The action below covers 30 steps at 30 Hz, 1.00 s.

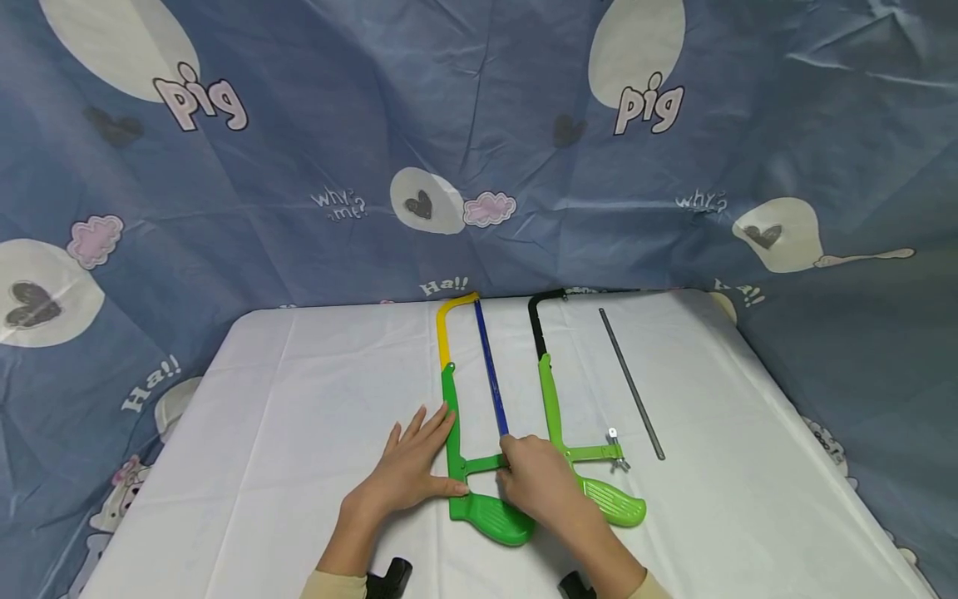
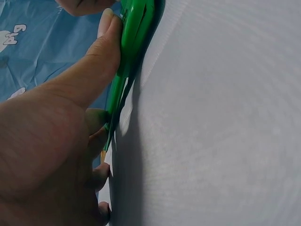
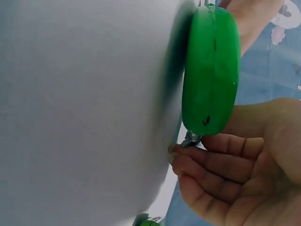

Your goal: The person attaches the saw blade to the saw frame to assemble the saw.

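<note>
The handle point(image 1: 497, 520) of the dark green saw point(image 1: 457, 459) is nearest, and the saw's long axis points away on the counter point(image 1: 299, 416). The left hand point(image 1: 407, 467), fingers straight, presses the frame from the left. The right hand point(image 1: 545, 481), nearer to the wing nut point(image 3: 193, 137), pinches it in its grip, by the blue blade's point(image 1: 490, 366) near end. Rightward, a second saw point(image 1: 550, 403) lies close; leftward is wide room. The yellow front point(image 1: 443, 333) reaches the far edge.

Green-and-yellow hacksaw point(image 1: 452, 416) on white cloth point(image 1: 337, 374), rounded green handle point(image 1: 500, 521) nearest, blue blade point(image 1: 490, 366) meeting its yellow end point(image 1: 458, 302).
</note>
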### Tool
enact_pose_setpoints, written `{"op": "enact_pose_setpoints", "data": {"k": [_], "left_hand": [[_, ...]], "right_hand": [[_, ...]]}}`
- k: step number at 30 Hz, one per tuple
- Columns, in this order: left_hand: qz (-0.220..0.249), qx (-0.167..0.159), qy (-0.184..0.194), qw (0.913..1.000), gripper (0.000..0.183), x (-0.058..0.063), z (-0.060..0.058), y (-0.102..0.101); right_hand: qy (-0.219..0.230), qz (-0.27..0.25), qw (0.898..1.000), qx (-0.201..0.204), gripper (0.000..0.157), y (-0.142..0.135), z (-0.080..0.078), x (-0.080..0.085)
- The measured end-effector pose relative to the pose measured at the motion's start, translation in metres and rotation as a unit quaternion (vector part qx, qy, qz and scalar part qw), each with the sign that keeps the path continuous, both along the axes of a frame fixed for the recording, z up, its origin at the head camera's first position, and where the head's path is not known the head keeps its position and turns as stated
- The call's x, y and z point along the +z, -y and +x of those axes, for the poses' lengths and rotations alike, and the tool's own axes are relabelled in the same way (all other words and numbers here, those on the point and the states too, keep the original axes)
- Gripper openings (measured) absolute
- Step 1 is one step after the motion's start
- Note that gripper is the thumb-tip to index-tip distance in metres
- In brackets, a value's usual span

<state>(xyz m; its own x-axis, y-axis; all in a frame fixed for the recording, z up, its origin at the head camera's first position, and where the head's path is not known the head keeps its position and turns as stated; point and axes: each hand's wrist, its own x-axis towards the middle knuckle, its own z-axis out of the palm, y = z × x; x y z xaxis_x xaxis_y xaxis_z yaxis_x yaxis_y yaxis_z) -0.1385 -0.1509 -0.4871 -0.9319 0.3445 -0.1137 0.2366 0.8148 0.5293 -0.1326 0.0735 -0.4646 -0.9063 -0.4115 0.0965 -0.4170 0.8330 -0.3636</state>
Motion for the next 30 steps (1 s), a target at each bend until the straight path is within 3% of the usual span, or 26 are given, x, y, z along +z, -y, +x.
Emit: {"op": "enact_pose_setpoints", "data": {"k": [13, 30], "left_hand": [[0.002, -0.003, -0.001, 1.0000, 0.111, 0.0011, -0.0002, 0.0001], [0.004, -0.004, -0.001, 1.0000, 0.110, 0.0012, 0.0002, -0.0003]], "right_hand": [[0.082, -0.057, 0.995, -0.022, 0.021, -0.0043, -0.0028, 0.0036], [0.109, -0.120, 0.987, -0.021, 0.014, -0.0091, -0.0032, 0.0013]]}}
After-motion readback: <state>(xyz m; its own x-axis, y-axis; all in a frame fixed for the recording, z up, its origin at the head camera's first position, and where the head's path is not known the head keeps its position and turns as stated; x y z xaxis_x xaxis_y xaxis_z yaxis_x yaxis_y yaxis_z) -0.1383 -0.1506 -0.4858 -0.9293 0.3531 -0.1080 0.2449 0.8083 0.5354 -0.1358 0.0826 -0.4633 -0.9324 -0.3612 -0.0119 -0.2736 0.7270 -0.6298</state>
